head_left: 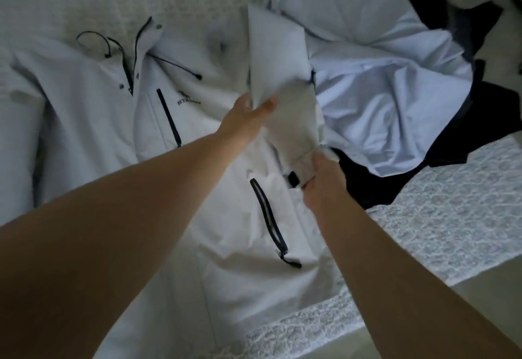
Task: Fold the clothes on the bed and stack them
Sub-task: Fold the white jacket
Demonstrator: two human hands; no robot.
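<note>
A pale grey jacket (93, 110) with black zips and drawcords lies front-up on the bed. Its right sleeve (276, 56) is lifted and bent over the jacket's chest. My left hand (248, 118) pinches the sleeve near its middle, thumb on top. My right hand (322, 180) grips the sleeve's cuff end, beside a small black tab. A side pocket zip (271, 223) shows between my forearms.
A crumpled light blue garment (389, 82) lies to the right, over dark navy clothing (364, 178). The white textured bedspread (440, 211) shows at lower right, with the bed's edge running diagonally. More pale items sit at the top right corner.
</note>
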